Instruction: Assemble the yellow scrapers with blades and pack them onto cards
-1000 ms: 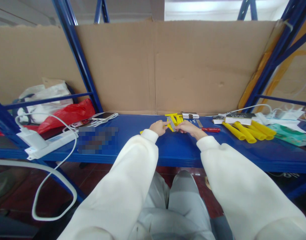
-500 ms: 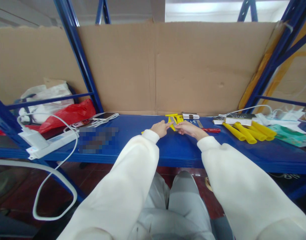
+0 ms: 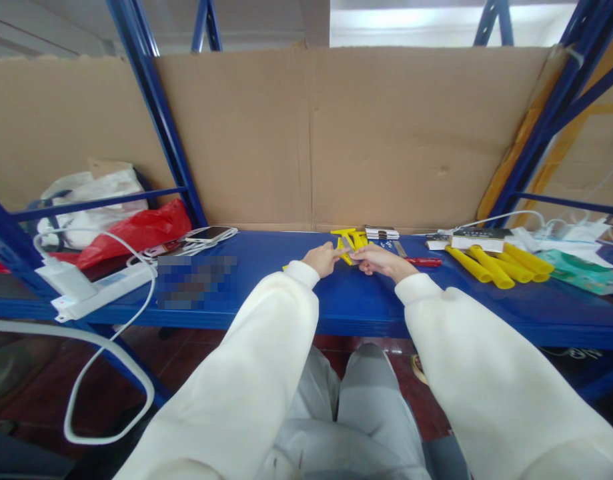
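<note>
At the blue metal tabletop (image 3: pixel 369 303), the left hand (image 3: pixel 330 259) and right hand (image 3: pixel 367 260) come in from opposite sides, fingers curled and nearly closed, their tips almost meeting. The right hand seems to pinch a small flat grey piece (image 3: pixel 349 245) at the gap between them; whether the left hand grips it or merely touches it, I cannot tell. The piece lies straight ahead of the person, about equally near both hands; fingers cover too much to fix its long axis. To its right is a red-handled tool (image 3: pixel 423 262), lying sideways; just beyond the fingertips sit yellow T-shaped plastic pieces (image 3: pixel 357 238).
</note>
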`<state>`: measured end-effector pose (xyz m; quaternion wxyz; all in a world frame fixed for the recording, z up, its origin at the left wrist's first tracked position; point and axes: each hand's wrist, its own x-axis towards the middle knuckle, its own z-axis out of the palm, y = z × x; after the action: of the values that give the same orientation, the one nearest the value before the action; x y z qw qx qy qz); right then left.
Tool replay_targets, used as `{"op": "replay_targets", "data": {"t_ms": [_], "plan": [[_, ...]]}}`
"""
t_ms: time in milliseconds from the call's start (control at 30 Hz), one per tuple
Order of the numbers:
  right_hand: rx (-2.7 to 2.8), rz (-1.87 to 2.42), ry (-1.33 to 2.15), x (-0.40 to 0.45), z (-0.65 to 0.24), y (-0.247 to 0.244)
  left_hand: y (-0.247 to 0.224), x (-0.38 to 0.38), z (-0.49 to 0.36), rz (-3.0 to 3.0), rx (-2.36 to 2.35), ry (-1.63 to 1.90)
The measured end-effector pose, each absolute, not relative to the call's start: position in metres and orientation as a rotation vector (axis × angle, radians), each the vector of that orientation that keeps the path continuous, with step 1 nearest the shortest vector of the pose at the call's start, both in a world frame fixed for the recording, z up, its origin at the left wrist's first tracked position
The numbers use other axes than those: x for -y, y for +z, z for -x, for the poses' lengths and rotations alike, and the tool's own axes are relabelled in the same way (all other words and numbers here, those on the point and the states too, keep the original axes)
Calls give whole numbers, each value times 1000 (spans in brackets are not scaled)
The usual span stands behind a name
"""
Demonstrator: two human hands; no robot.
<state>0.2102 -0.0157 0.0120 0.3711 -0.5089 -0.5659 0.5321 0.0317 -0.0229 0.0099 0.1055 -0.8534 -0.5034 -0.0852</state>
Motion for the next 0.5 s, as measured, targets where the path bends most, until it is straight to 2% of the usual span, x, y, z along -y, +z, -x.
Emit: {"op": "replay_targets", "data": {"t_ms": [500], "plan": [[1485, 1281, 1440, 11, -215, 10, 14, 26, -32, 2532, 1500, -247]]}}
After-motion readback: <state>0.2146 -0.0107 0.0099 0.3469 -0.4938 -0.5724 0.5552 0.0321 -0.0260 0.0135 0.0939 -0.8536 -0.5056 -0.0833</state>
